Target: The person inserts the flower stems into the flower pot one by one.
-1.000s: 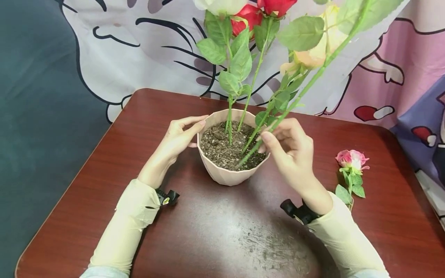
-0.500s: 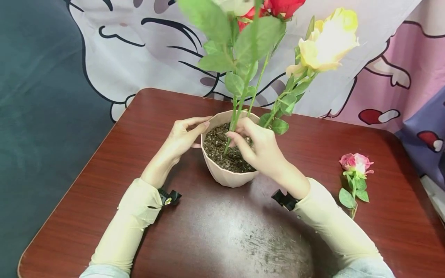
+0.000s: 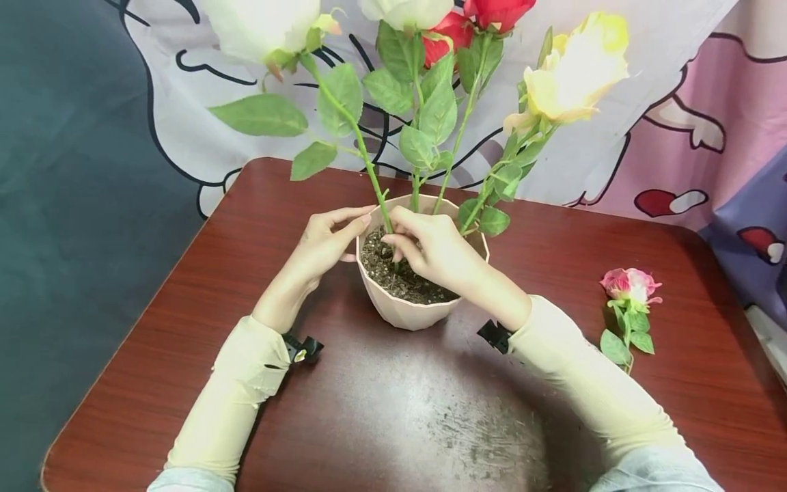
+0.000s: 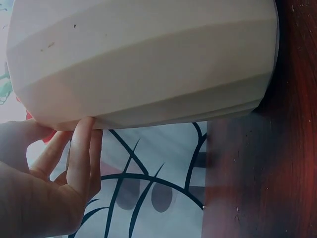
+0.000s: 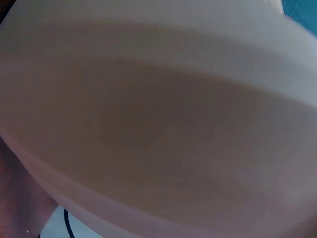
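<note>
A pale pink faceted flowerpot [image 3: 408, 313] filled with dark soil [image 3: 384, 270] stands on the table. At its left rim my left hand [image 3: 320, 246] holds it, the thumb at the edge; in the left wrist view, fingers [image 4: 81, 153] touch the pot's outer wall. My right hand [image 3: 433, 249], over the soil, pinches the green stem of a large white rose [image 3: 264, 27], low down near the soil. This stem leans left. Another white rose [image 3: 406, 10], red roses [image 3: 499, 12] and a yellow rose [image 3: 572, 72] stand in the pot. The pot wall [image 5: 158, 124] fills most of the right wrist view, hiding my right hand there.
A pink-and-white rose [image 3: 630, 290] with green leaves lies at the right of the brown table [image 3: 344, 424]. A cartoon-printed cloth [image 3: 664, 157] hangs behind the table. Dark green cloth [image 3: 67, 205] is at the left.
My right hand has moved left across the pot with the white rose's stem, which has swung from leaning right to leaning left. My left hand has stayed at the rim.
</note>
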{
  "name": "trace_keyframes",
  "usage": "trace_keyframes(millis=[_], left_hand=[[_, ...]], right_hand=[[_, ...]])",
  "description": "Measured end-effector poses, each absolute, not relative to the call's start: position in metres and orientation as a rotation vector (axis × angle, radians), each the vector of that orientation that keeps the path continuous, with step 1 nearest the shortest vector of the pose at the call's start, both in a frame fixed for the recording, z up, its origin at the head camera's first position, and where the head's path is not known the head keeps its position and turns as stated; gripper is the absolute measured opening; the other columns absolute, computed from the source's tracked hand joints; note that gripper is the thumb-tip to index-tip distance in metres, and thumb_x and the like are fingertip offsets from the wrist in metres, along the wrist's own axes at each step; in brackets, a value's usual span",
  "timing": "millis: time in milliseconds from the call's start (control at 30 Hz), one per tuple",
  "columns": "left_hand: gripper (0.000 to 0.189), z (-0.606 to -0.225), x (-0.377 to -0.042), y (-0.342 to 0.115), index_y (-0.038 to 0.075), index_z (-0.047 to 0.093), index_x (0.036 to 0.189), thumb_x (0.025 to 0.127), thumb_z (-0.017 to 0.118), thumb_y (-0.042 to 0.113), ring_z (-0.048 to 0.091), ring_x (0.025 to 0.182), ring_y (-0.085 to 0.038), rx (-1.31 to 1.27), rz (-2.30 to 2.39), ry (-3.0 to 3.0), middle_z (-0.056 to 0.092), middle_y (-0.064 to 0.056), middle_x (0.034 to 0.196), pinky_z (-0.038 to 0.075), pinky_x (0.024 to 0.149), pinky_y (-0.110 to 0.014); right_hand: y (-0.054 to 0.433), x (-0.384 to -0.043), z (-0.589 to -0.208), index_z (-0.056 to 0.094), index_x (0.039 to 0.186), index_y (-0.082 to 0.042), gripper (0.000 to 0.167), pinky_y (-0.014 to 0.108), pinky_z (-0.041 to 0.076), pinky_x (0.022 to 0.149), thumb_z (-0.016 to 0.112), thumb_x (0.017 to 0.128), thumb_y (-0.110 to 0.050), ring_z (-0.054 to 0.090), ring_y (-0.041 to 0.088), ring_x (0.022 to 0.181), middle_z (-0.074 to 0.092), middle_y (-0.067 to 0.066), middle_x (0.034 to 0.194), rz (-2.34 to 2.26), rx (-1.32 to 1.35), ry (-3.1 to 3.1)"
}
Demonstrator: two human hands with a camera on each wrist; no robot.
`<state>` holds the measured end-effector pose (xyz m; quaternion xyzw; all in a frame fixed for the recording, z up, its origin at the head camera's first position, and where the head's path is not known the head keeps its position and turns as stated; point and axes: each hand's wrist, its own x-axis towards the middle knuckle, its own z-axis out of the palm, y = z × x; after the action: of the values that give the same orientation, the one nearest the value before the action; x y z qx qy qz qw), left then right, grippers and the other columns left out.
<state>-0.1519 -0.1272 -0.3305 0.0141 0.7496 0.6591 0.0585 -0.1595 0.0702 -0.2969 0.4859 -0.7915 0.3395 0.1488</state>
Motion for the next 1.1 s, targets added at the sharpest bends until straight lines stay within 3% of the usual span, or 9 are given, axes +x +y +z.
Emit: trace_keyframes(millis=[267,500,967,1100], left_hand=[[0.038,-0.332,-0.151,-0.126,0.013,0.060,0.126,0.092,0.059,0.030,0.062,0.094,-0.019,0.018,2.021,2.269,0.061,-0.010,0.118,0.057,0.067,-0.033],[0.034,-0.332,-0.150,-0.126,0.014,0.062,0.124,0.093,0.058,0.027,0.063,0.091,-0.017,0.018,2.009,2.300,0.064,-0.012,0.110,0.057,0.065,-0.032],[0.031,-0.334,-0.151,-0.126,0.016,0.064,0.123,0.094,0.057,0.024,0.063,0.086,-0.012,0.052,2.033,2.294,0.065,-0.008,0.106,0.057,0.064,-0.033],[0.033,-0.334,-0.153,-0.126,0.015,0.063,0.124,0.093,0.058,0.026,0.064,0.087,-0.015,0.039,2.023,2.291,0.064,-0.009,0.110,0.057,0.065,-0.033]], right_hand=[[0.064,-0.161,-0.298,0.051,0.081,-0.007,0.014,0.018,0.047,0.054,0.063,0.089,-0.008,0.059,0.003,0.061,0.062,-0.003,0.064,0.983,1.417,-2.322],[0.063,-0.152,-0.299,0.053,0.084,-0.009,0.011,0.021,0.038,0.049,0.058,0.092,-0.014,0.045,0.007,0.056,0.049,-0.004,0.063,0.857,1.402,-2.352],[0.061,-0.158,-0.299,0.055,0.086,-0.008,0.010,0.021,0.047,0.059,0.059,0.091,-0.015,0.057,0.006,0.065,0.064,-0.002,0.073,0.968,1.362,-2.443],[0.062,-0.159,-0.299,0.054,0.085,-0.007,0.012,0.021,0.047,0.058,0.061,0.091,-0.014,0.057,0.006,0.062,0.062,-0.002,0.068,0.943,1.349,-2.451]])
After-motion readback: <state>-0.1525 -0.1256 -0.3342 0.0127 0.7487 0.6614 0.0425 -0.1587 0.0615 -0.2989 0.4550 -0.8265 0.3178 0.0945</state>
